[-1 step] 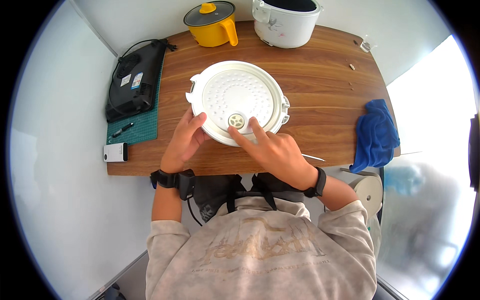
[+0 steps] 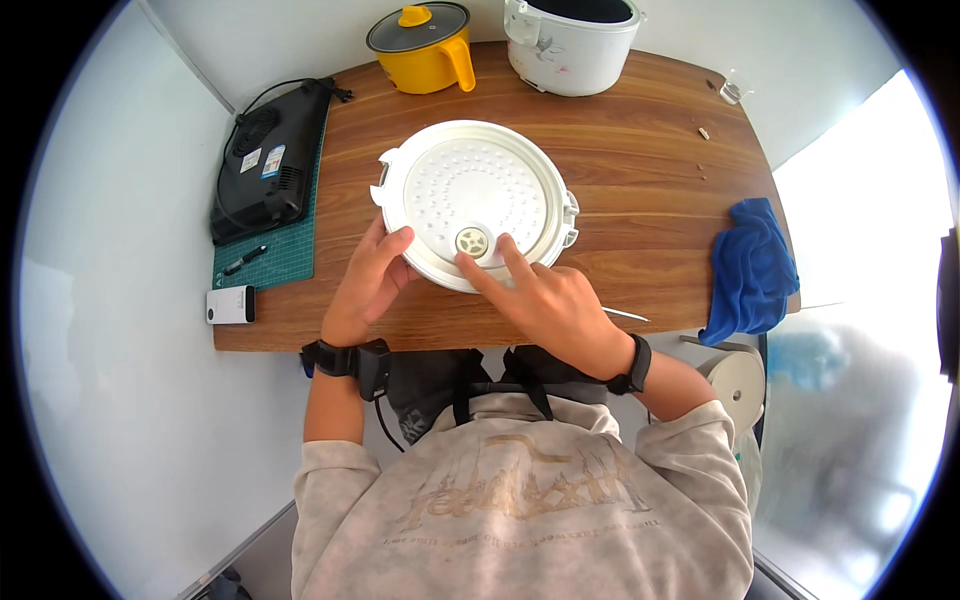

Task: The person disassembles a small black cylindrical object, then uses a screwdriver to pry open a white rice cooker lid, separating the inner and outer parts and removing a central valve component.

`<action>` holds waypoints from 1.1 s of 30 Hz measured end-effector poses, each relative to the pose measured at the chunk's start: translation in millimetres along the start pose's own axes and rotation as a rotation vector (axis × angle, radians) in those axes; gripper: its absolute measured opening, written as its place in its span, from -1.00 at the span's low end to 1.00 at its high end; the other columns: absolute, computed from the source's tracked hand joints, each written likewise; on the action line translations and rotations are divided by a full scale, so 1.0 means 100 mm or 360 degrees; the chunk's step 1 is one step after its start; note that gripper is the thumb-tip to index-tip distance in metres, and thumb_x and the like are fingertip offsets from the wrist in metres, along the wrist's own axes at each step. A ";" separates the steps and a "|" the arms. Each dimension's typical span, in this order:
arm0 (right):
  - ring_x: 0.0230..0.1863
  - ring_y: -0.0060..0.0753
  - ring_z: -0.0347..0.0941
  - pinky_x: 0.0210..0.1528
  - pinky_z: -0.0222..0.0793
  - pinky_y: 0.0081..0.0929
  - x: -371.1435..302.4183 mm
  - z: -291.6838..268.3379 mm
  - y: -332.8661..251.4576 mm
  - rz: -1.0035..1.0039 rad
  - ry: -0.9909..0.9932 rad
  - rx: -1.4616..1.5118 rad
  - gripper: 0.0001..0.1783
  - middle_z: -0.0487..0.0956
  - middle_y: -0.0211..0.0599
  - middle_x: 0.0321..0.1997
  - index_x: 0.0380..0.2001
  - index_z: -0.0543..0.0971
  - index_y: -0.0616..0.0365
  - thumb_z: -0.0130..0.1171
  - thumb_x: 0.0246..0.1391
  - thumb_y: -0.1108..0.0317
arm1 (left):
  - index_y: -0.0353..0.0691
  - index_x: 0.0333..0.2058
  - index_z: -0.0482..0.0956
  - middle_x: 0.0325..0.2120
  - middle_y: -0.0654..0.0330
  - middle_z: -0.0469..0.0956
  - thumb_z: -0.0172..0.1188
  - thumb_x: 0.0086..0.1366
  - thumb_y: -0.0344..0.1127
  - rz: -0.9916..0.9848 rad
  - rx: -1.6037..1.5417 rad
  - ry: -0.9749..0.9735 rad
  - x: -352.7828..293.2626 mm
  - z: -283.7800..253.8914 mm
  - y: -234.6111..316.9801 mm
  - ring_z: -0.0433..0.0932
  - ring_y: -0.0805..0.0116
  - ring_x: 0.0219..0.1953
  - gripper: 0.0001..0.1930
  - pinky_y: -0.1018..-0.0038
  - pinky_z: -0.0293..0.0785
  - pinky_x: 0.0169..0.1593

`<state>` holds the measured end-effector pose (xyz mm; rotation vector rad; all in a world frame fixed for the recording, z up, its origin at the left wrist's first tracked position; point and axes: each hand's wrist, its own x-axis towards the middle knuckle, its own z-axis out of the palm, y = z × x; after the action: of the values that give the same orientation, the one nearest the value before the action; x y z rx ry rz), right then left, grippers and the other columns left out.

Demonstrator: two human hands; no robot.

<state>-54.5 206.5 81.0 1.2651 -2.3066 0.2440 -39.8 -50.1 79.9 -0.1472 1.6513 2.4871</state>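
Note:
A round white rice cooker lid (image 2: 478, 185) is tilted toward me over the near part of the table, its dimpled inner face showing. My left hand (image 2: 378, 272) grips its lower left rim, thumb on top and the other fingers largely hidden beneath. Near the lid's lower edge sits a small round cream vent piece (image 2: 471, 242) with a spoked pattern. Two fingertips of my right hand (image 2: 560, 310) rest on either side of that piece, spread apart; its remaining fingers are mostly hidden. A thin white stick (image 2: 627, 314) lies beside my right hand.
Behind the lid stand a yellow pot (image 2: 425, 68) with a glass cover and the white rice cooker body (image 2: 572, 55). On the left, a black appliance (image 2: 270, 150) lies on a green cutting mat (image 2: 297, 250), near a pen (image 2: 245, 260) and white power bank (image 2: 231, 305). A blue cloth (image 2: 752, 270) hangs at the right edge.

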 end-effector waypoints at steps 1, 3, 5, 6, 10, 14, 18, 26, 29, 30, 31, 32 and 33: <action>-0.61 -0.61 0.55 -0.61 0.42 -0.65 0.00 0.01 -0.01 0.0002 0.0002 -0.0002 -0.33 0.59 0.19 0.04 0.31 0.48 -0.06 0.19 0.05 0.40 | -0.38 0.39 0.10 0.23 -0.04 0.42 0.19 0.43 -0.13 0.0019 0.0003 0.0019 0.00 -0.01 -0.02 0.52 0.20 0.23 -0.27 0.22 0.54 0.25; -0.60 -0.59 0.55 -0.60 0.44 -0.62 -0.01 0.03 -0.02 0.0036 -0.0014 0.0030 -0.30 0.56 0.14 0.08 0.32 0.48 -0.11 0.20 0.03 0.43 | -0.37 0.39 0.11 0.22 -0.02 0.43 0.20 0.43 -0.13 0.0023 0.0007 0.0046 -0.01 -0.02 -0.03 0.54 0.21 0.19 -0.27 0.24 0.56 0.23; -0.58 -0.54 0.57 -0.59 0.47 -0.58 -0.02 0.05 -0.01 0.0100 -0.0051 0.0098 -0.23 0.51 0.02 0.15 0.34 0.47 -0.19 0.22 -0.01 0.50 | -0.37 0.38 0.15 0.21 0.01 0.45 0.20 0.42 -0.13 0.0020 0.0038 0.0075 -0.03 0.01 -0.01 0.55 0.24 0.19 -0.29 0.27 0.54 0.24; -0.58 -0.51 0.56 -0.59 0.47 -0.57 -0.01 0.02 0.00 0.0108 -0.0092 0.0181 -0.24 0.51 -0.03 0.12 0.34 0.47 -0.20 0.23 -0.01 0.48 | -0.37 0.37 0.18 0.21 0.03 0.46 0.20 0.42 -0.13 0.0019 0.0067 0.0093 -0.05 0.05 0.03 0.54 0.26 0.20 -0.31 0.30 0.51 0.25; -0.58 -0.41 0.54 -0.61 0.45 -0.48 0.00 -0.10 0.06 0.0146 -0.0145 0.0553 -0.37 0.47 -0.17 -0.01 0.25 0.48 -0.06 0.25 0.05 0.44 | -0.36 0.35 0.24 0.20 0.05 0.48 0.19 0.41 -0.13 0.0047 0.0104 0.0167 -0.08 0.06 0.06 0.54 0.29 0.19 -0.33 0.34 0.51 0.24; -0.50 -0.19 0.55 -0.56 0.47 -0.30 0.03 -0.27 0.16 0.0386 -0.0060 0.0803 -0.53 0.41 -0.17 -0.11 0.11 0.45 0.12 0.19 0.08 0.46 | -0.36 0.34 0.24 0.13 0.08 0.51 0.15 0.42 -0.12 0.0108 0.0023 0.0251 -0.11 -0.01 0.11 0.59 0.36 0.11 -0.35 0.38 0.60 0.13; -0.37 0.03 0.54 -0.43 0.48 -0.09 -0.13 -0.25 0.59 0.0602 -0.0139 0.0534 -0.63 0.40 -0.09 -0.11 -0.01 0.41 0.19 0.10 0.07 0.53 | -0.35 0.31 0.31 0.12 0.12 0.54 0.13 0.43 -0.07 0.0120 -0.0045 0.0385 -0.09 -0.15 0.08 0.59 0.41 0.08 -0.38 0.43 0.58 0.10; -0.03 0.16 0.49 -0.06 0.45 -0.06 -0.26 0.13 1.38 0.0610 -0.0291 0.0507 -0.62 0.42 -0.01 -0.05 -0.01 0.38 0.24 0.00 0.07 0.70 | -0.33 0.25 0.38 0.11 0.11 0.56 0.13 0.42 -0.07 0.0018 -0.0282 0.0512 -0.01 -0.28 -0.09 0.59 0.33 0.10 -0.43 0.36 0.57 0.13; -0.02 0.12 0.48 -0.10 0.47 -0.07 -0.19 -0.05 1.35 0.0703 -0.0255 0.0439 -0.65 0.39 0.01 -0.05 -0.01 0.40 0.22 0.07 0.11 0.62 | -0.36 0.25 0.37 0.12 0.10 0.56 0.15 0.39 -0.14 -0.0017 -0.0359 0.0504 -0.04 -0.27 -0.15 0.59 0.30 0.12 -0.44 0.36 0.57 0.17; -0.02 0.11 0.48 -0.12 0.48 -0.08 -0.16 -0.19 1.32 0.0730 -0.0223 0.0387 -0.66 0.38 0.01 -0.06 -0.01 0.40 0.22 0.10 0.13 0.59 | -0.36 0.24 0.37 0.12 0.10 0.56 0.15 0.38 -0.15 -0.0026 -0.0358 0.0495 -0.04 -0.31 -0.19 0.59 0.30 0.12 -0.45 0.36 0.57 0.17; -0.08 0.09 0.50 -0.17 0.49 -0.10 -0.12 -0.32 1.28 0.0657 -0.0124 0.0246 -0.69 0.41 -0.01 -0.09 -0.03 0.41 0.20 0.14 0.15 0.54 | -0.37 0.24 0.38 0.13 0.10 0.56 0.14 0.38 -0.17 -0.0038 -0.0356 0.0484 -0.04 -0.33 -0.23 0.59 0.30 0.12 -0.45 0.36 0.57 0.17; -0.13 0.07 0.51 -0.21 0.50 -0.13 -0.07 -0.48 1.24 0.0582 -0.0026 0.0105 -0.72 0.43 -0.03 -0.12 -0.06 0.43 0.19 0.19 0.17 0.50 | -0.35 0.26 0.36 0.14 0.08 0.54 0.10 0.38 -0.20 -0.0029 -0.0328 0.0504 -0.04 -0.33 -0.25 0.58 0.27 0.13 -0.45 0.32 0.58 0.16; -0.19 0.05 0.53 -0.26 0.50 -0.15 -0.04 -0.63 1.20 0.0517 0.0076 -0.0045 -0.74 0.45 -0.05 -0.15 -0.08 0.44 0.18 0.23 0.20 0.45 | -0.33 0.28 0.34 0.16 0.07 0.52 0.07 0.37 -0.22 -0.0022 -0.0297 0.0510 -0.02 -0.32 -0.26 0.58 0.24 0.13 -0.45 0.28 0.58 0.15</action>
<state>-131.0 299.7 142.9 0.8561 -2.4561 0.3453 -33.2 -69.9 43.7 -0.6052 1.5075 2.7163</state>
